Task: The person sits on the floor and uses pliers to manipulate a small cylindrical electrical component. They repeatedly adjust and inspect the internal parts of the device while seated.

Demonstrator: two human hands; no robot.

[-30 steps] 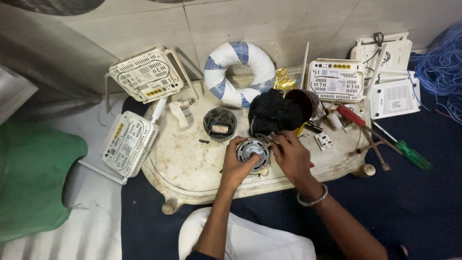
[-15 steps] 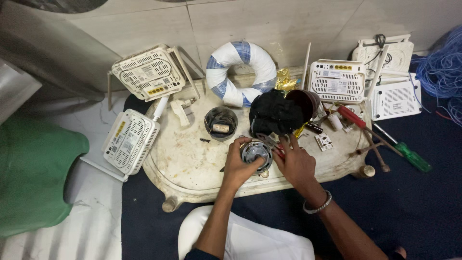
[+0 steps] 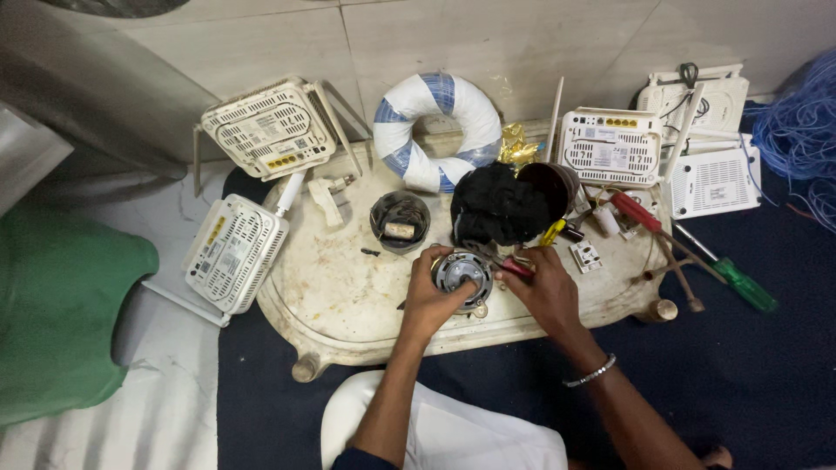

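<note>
Both hands — left hand (image 3: pixel 433 300), right hand (image 3: pixel 544 292) — hold round part (image 3: pixel 462 271) near tray edge (image 3: pixel 366 344).

This looks like an informal electronics repair spot set up on a floor. A low, stained tray table (image 3: pixel 348 296) sits on dark matting, ringed by white routers (image 3: pixel 266 129), a tape roll (image 3: pixel 438 130), screwdrivers (image 3: pixel 727 274), small parts and a heap of blue cable (image 3: pixel 801 139) against a tiled wall.

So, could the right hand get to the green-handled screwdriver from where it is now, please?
Probably yes: the right hand works at the round metal part, and the green-handled screwdriver lies uncovered on its side, with only loose tools between.
</note>
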